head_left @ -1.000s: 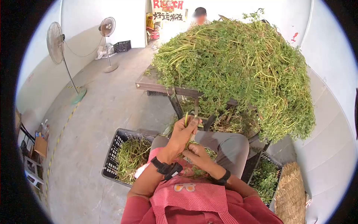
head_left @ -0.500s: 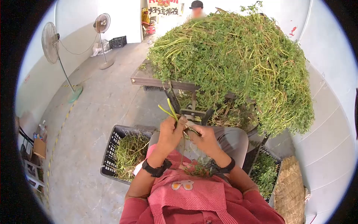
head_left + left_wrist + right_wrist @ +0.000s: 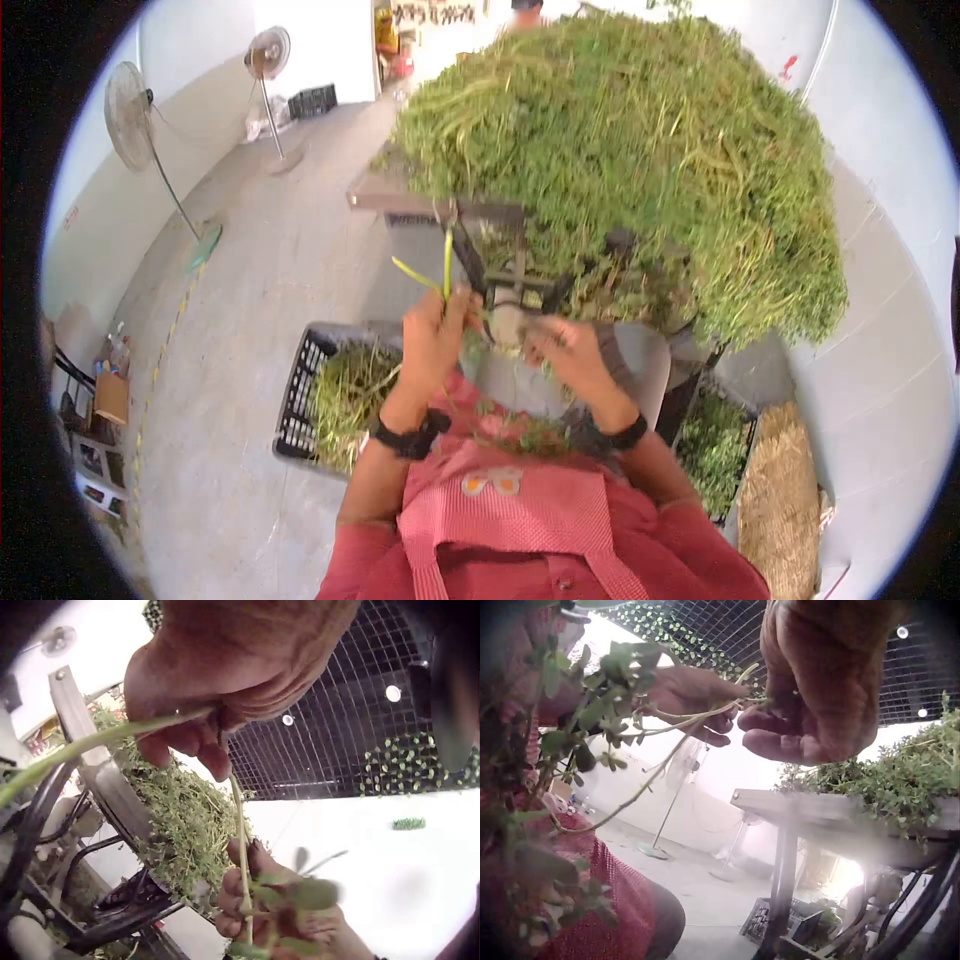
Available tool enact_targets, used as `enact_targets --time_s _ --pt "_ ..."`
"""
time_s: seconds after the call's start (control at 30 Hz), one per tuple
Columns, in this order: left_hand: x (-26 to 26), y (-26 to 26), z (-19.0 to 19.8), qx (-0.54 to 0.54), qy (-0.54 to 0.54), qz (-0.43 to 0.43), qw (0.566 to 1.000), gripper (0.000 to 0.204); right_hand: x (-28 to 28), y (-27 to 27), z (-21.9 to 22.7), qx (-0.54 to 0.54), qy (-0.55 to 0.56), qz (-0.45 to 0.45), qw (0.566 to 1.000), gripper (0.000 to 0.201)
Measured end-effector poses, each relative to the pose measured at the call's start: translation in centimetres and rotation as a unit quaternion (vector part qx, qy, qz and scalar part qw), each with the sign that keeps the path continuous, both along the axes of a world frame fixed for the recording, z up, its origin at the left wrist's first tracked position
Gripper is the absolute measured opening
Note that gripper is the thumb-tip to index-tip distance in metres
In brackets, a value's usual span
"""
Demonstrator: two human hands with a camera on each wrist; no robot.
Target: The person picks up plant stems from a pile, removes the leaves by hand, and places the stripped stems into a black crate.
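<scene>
In the head view the left hand (image 3: 432, 335) pinches green stems (image 3: 447, 265) whose thick ends stick up past the fingers. The right hand (image 3: 575, 358), a little to its right, has curled fingers and is blurred. In the left wrist view one thick stem (image 3: 97, 738) leaves the left hand (image 3: 232, 667), and a thin stem (image 3: 241, 825) runs down to the right hand (image 3: 277, 907), whose fingers curl round it. The right wrist view shows the right hand (image 3: 817, 690) pinching a stem end beside the left hand (image 3: 694, 697), with leafy sprigs (image 3: 592, 720) trailing left.
A large heap of leafy greens (image 3: 620, 150) covers the table (image 3: 400, 200) ahead. A black crate (image 3: 290, 400) with stems stands at the left, another crate with leaves (image 3: 715, 450) at the right beside a straw bundle (image 3: 782, 490). Two fans (image 3: 130, 115) and a person (image 3: 526, 12) are further off.
The hands, close together before, have moved apart, left hand to the left and right hand to the right. The stems in the left hand have spread into a V.
</scene>
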State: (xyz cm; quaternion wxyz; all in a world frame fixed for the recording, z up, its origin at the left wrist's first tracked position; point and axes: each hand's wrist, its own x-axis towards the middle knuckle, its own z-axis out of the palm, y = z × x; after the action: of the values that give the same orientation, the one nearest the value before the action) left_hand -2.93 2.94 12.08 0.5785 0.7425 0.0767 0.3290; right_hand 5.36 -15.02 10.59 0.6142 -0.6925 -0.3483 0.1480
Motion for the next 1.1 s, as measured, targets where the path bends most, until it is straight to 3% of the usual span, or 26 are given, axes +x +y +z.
enact_targets --time_s 0.03,0.1,0.2,0.43,0.47,0.5,0.63,0.7,0.73,0.77,0.8,0.83,0.9,0.97,1.03,1.1 --pt "0.0 0.3 -0.5 -0.042 -0.030 -0.009 0.999 0.036 0.1 -0.1 0.0 -0.010 -0.013 0.008 1.000 0.019" --pt "-0.7 0.3 1.3 -0.142 0.047 -0.018 0.989 0.034 0.3 0.1 -0.1 0.030 0.060 0.010 0.998 0.021" --pt "0.0 0.6 0.3 -0.169 0.001 -0.029 0.985 0.035 1.0 0.1 -0.2 0.045 0.064 0.054 0.995 0.022" --pt "0.3 0.6 0.4 -0.152 0.018 -0.014 0.988 0.033 0.4 0.2 0.6 -0.016 0.076 0.032 0.996 0.022" --pt "0.2 0.5 0.6 -0.143 0.026 -0.006 0.989 0.032 0.8 0.3 0.2 -0.053 -0.116 0.001 0.992 0.022" --pt "0.0 0.2 0.5 -0.135 0.036 0.001 0.990 0.032 0.9 0.4 -0.3 -0.090 -0.303 -0.028 0.948 0.022" --pt "0.5 -1.3 -0.7 -0.057 -0.004 0.019 0.998 0.031 1.9 1.1 -1.6 -0.153 -0.355 -0.117 0.915 0.026" --pt "0.5 -2.1 -1.1 -0.036 -0.043 0.007 0.998 0.030 3.3 1.3 -2.8 -0.094 -0.144 -0.142 0.975 0.020" --pt "0.3 -2.1 -1.0 -0.034 -0.046 0.008 0.998 0.030 4.5 0.8 -3.7 -0.092 -0.147 -0.141 0.975 0.020" --pt "0.1 -2.1 -0.7 -0.070 -0.078 0.032 0.994 0.030 6.1 -0.4 -4.7 -0.043 0.047 -0.169 0.984 0.018" --pt "0.0 -2.1 -0.4 -0.107 -0.109 0.054 0.987 0.030 6.5 -0.9 -4.3 0.007 0.241 -0.190 0.952 0.016" --pt "0.0 -1.8 0.0 -0.107 -0.112 0.056 0.986 0.030 6.5 -1.2 -4.2 0.007 0.238 -0.188 0.953 0.016" --pt "-0.2 -0.9 0.4 -0.117 -0.070 0.033 0.990 0.029 5.4 -2.0 -3.6 0.139 0.346 -0.121 0.920 0.015" --pt "0.1 -0.9 -0.2 -0.125 -0.066 0.026 0.990 0.029 4.0 -2.2 -2.5 0.106 0.359 -0.100 0.922 0.018" --pt "0.4 -0.9 -0.3 -0.132 -0.067 0.016 0.989 0.029 3.8 -2.3 -2.5 0.098 0.334 0.121 0.930 0.024" --pt "0.3 -1.0 -0.6 -0.128 -0.038 0.020 0.991 0.029 2.6 -1.9 -2.4 0.095 0.332 0.117 0.931 0.030"
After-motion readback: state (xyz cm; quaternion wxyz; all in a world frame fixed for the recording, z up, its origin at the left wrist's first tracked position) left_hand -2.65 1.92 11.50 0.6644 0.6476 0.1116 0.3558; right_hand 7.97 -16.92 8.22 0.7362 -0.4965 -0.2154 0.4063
